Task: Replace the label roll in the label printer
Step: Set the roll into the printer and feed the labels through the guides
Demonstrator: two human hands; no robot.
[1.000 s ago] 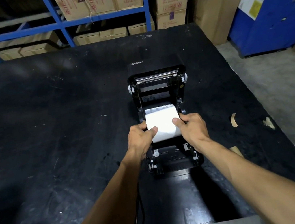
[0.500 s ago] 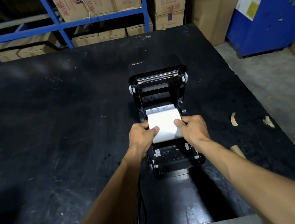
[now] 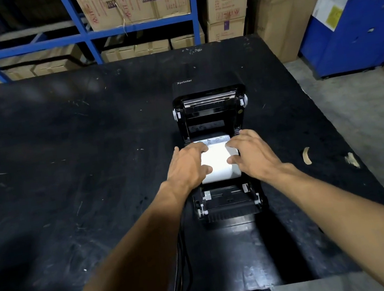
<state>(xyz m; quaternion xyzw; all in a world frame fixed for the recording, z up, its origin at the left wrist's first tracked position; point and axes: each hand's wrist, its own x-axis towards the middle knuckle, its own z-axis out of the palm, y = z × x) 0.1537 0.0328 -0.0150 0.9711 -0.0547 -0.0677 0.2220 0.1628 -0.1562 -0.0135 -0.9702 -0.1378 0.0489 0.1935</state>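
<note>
Label roll (image 3: 218,163), white, is lying in the open label printer (image 3: 229,206), directly under and between your two grips. Your left grip (image 3: 187,164) is resting on the roll's left end and your right grip (image 3: 252,155) on its right end. On both, the fingers are lying stretched out and spread, not curled around anything, with the thumbs touching the paper on the side nearer you.

A second ago both grips were clasping the roll's ends with curled fingers. Now they are flattening out and reaching slightly farther from you, toward the raised lid (image 3: 209,103) beyond your fingertips. That is suggesting the roll is now sitting in its bay and you are pressing it down rather than carrying it.

A printed paper edge is showing just beyond your fingertips. The feed rollers are lying bare on the near side of your grips, so threading the paper forward and closing the lid are probably waiting. The printer is standing on a black table (image 3: 68,187).
</note>
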